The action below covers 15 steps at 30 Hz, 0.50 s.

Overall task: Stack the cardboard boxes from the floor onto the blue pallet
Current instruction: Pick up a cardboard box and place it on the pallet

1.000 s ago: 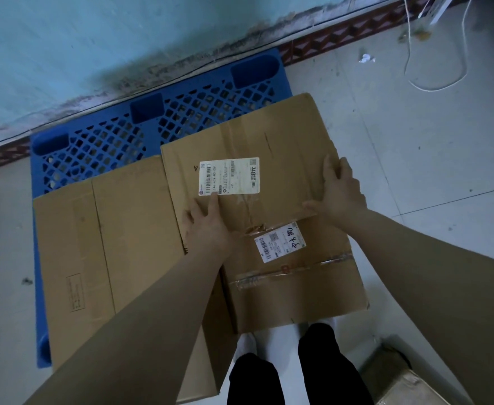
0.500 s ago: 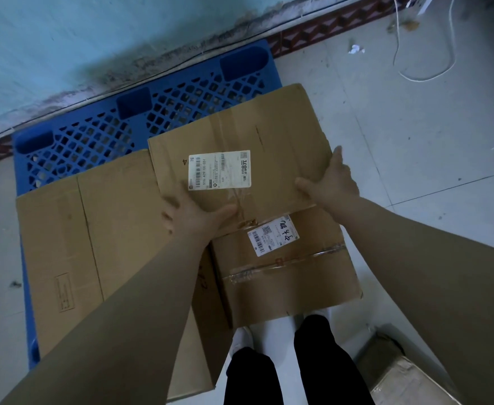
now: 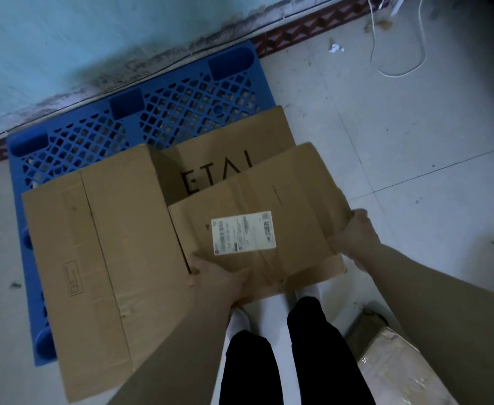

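I hold a cardboard box with a white label (image 3: 257, 217) in front of my legs, tilted up toward me. My left hand (image 3: 216, 277) grips its near left corner, thumb on top. My right hand (image 3: 354, 238) grips its right edge. Behind and under it lies a box printed with dark letters (image 3: 228, 150), on the right side of the blue pallet (image 3: 158, 112). A larger plain box (image 3: 102, 244) covers the pallet's left front part.
The pallet stands against a light blue wall (image 3: 93, 39). Another taped cardboard box (image 3: 397, 372) lies on the tiled floor at the lower right, beside my legs. A white cable (image 3: 397, 73) loops on the floor at the far right.
The labelled box has come off the box beneath it, toward me and upward, uncovering the lettered top. Both hands shifted from lying on its top to gripping its near corner and right edge.
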Available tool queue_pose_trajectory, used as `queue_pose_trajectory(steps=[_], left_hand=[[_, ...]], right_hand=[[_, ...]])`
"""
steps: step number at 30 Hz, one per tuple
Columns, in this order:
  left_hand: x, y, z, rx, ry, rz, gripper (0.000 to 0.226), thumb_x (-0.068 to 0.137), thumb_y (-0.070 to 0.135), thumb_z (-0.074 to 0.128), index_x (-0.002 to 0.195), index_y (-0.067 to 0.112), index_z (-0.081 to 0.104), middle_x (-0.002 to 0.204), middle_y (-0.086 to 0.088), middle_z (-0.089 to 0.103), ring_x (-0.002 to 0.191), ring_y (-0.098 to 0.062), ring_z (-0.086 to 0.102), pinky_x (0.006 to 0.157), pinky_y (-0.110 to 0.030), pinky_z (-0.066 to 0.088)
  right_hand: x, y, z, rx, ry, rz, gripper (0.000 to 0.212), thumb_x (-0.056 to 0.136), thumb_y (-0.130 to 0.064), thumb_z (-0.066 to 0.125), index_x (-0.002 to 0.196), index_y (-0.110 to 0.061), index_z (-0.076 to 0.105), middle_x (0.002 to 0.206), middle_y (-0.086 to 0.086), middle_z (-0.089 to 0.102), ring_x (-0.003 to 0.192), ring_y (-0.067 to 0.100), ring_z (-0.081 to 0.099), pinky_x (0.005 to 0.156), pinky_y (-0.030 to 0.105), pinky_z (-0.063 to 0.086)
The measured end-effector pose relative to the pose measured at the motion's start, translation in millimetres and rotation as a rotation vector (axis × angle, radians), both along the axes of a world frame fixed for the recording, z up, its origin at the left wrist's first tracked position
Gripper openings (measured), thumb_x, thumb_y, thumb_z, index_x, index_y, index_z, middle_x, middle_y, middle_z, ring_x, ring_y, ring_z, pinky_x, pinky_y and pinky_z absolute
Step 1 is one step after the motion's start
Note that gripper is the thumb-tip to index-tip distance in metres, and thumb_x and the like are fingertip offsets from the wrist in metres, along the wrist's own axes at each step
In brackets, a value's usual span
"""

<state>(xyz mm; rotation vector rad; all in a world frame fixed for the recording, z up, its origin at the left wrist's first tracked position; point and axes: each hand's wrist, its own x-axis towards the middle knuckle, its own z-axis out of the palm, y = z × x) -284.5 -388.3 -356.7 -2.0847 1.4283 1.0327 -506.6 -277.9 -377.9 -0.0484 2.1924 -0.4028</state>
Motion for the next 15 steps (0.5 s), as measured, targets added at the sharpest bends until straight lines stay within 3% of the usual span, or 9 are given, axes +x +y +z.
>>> queue_pose_trajectory(steps=[8,12,15], left_hand=[[15.3,15.6,-3.8,0.035,-0.035,0.034,0.13,0.064,0.042,0.085,0.152,0.009,-0.005,0.151,-0.022,0.023,0.139,-0.037,0.03,0.111,-0.045,0.031],[22.9,12.4,-10.3,0.181,-0.091,-0.054,0.107,0.076,0.034,0.078,0.152,0.004,0.009,0.149,-0.022,0.03,0.136,-0.036,0.036,0.111,-0.044,0.034],[22.1,13.2,-16.2,0.19,0.042,0.12,0.102,0.069,0.033,0.075,0.146,0.007,0.014,0.142,-0.016,0.035,0.129,-0.032,0.043,0.105,-0.042,0.042]], right_hand=[[26.4,29.5,-20.0,0.151,-0.032,0.008,0.07,0.077,-0.005,0.068,0.134,0.001,0.028,0.127,0.02,0.047,0.113,0.042,0.054,0.095,0.053,0.048],[32.1,35.1,-20.4,0.201,-0.047,0.008,0.064,0.081,-0.005,0.064,0.134,0.001,0.028,0.127,0.02,0.046,0.113,0.042,0.053,0.096,0.052,0.048],[36.1,37.4,-24.2,0.216,-0.062,0.037,0.065,0.082,-0.005,0.064,0.134,-0.001,0.025,0.127,0.019,0.047,0.114,0.04,0.053,0.097,0.051,0.047]])
